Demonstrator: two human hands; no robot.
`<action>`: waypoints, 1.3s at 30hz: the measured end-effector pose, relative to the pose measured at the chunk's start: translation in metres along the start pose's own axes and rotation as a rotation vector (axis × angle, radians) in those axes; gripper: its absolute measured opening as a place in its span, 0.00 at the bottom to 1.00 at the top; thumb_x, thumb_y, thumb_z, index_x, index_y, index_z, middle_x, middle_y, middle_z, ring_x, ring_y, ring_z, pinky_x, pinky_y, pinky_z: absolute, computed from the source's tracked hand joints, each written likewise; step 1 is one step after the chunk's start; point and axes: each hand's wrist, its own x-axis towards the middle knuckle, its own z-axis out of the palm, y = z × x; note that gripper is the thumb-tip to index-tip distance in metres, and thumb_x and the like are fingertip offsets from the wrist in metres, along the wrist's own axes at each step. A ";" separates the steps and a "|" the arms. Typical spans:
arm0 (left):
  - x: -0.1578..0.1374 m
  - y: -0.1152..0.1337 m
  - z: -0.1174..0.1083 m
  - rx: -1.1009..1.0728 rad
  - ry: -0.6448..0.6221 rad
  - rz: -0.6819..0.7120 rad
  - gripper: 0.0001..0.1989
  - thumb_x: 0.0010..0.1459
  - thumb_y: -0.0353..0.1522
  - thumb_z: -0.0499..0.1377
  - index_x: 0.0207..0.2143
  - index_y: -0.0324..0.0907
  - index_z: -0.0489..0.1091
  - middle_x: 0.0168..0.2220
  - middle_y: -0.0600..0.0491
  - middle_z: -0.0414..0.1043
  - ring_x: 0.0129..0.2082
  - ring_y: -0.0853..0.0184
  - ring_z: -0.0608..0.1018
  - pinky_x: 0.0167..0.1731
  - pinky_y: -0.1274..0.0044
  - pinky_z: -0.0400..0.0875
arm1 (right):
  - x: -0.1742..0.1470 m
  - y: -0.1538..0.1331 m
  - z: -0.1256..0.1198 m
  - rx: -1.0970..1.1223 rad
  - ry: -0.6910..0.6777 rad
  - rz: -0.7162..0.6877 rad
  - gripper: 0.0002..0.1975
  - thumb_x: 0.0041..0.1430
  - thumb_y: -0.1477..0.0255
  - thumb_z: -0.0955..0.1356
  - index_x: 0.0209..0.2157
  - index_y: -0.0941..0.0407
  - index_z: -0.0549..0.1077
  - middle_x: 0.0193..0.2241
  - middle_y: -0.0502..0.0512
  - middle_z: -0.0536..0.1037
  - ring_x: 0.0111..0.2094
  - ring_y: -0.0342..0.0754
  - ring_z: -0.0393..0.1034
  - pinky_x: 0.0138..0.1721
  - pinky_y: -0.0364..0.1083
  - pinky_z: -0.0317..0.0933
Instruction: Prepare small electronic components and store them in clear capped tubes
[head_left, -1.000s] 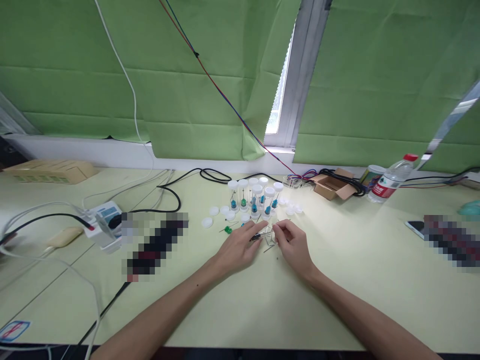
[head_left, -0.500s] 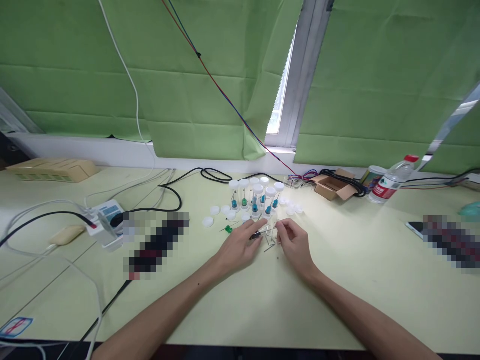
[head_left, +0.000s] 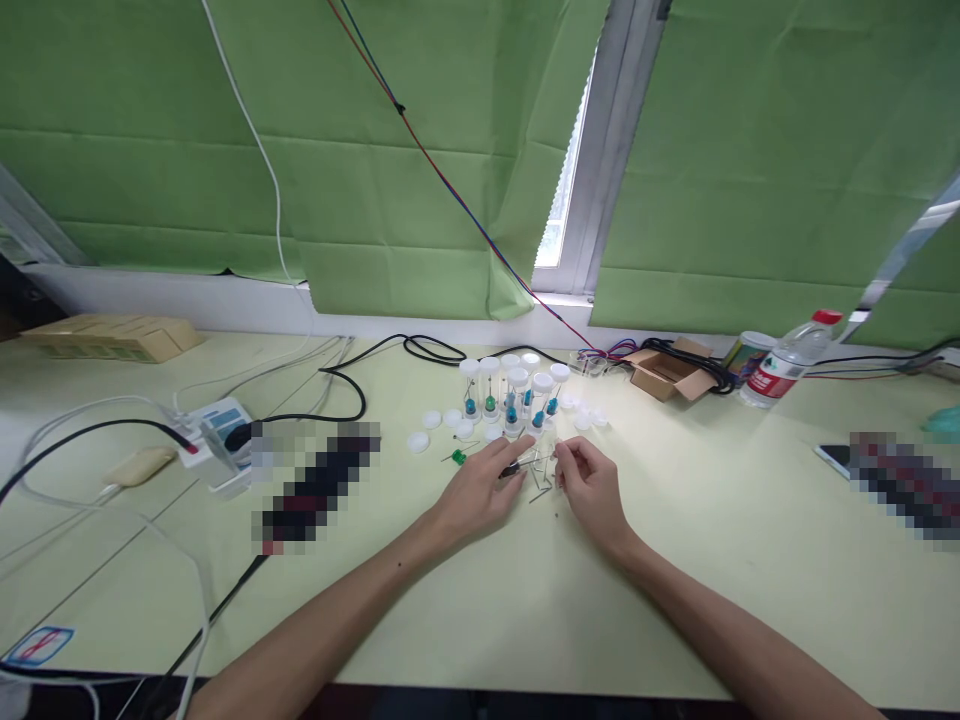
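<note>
My left hand rests low over the table, fingers closed on a thin tool with a black handle. Its slim metal shaft points right, toward my right hand. Thumb and forefinger of that hand are pinched together near the shaft's end; what they hold is too small to make out. Thin metal pins lie between the hands. Just behind stand several clear vials with white lids, blue or green pieces inside. A loose green piece with a thin metal stem lies left of the vials.
White caps lie left of the vials, with more white caps to the right. Farther right are an open cardboard box, a water bottle and a phone. Cables and a power strip occupy the left side.
The view has shifted very slightly. Both hands keep nearly the same place and grip, and the vials stand as before.
</note>
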 end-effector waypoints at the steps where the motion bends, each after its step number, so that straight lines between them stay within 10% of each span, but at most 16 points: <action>1: 0.000 0.000 0.000 0.002 -0.001 -0.001 0.20 0.63 0.31 0.52 0.58 0.46 0.62 0.38 0.51 0.70 0.36 0.66 0.73 0.37 0.75 0.68 | 0.000 0.000 0.000 -0.001 -0.001 0.000 0.13 0.64 0.63 0.64 0.28 0.55 0.67 0.19 0.47 0.65 0.21 0.43 0.60 0.24 0.42 0.58; 27: 0.001 0.000 0.003 -0.030 0.041 -0.073 0.23 0.60 0.31 0.55 0.58 0.44 0.62 0.38 0.51 0.72 0.36 0.66 0.74 0.38 0.73 0.70 | 0.003 0.000 0.000 0.025 -0.074 0.027 0.16 0.62 0.60 0.65 0.25 0.55 0.67 0.18 0.46 0.66 0.20 0.43 0.60 0.24 0.43 0.56; 39: 0.002 0.001 0.006 -0.038 0.117 -0.097 0.20 0.58 0.31 0.56 0.54 0.43 0.65 0.35 0.53 0.72 0.33 0.68 0.73 0.37 0.75 0.69 | 0.009 0.003 0.002 0.624 -0.255 0.435 0.17 0.54 0.56 0.71 0.34 0.55 0.69 0.21 0.46 0.69 0.18 0.41 0.64 0.17 0.40 0.56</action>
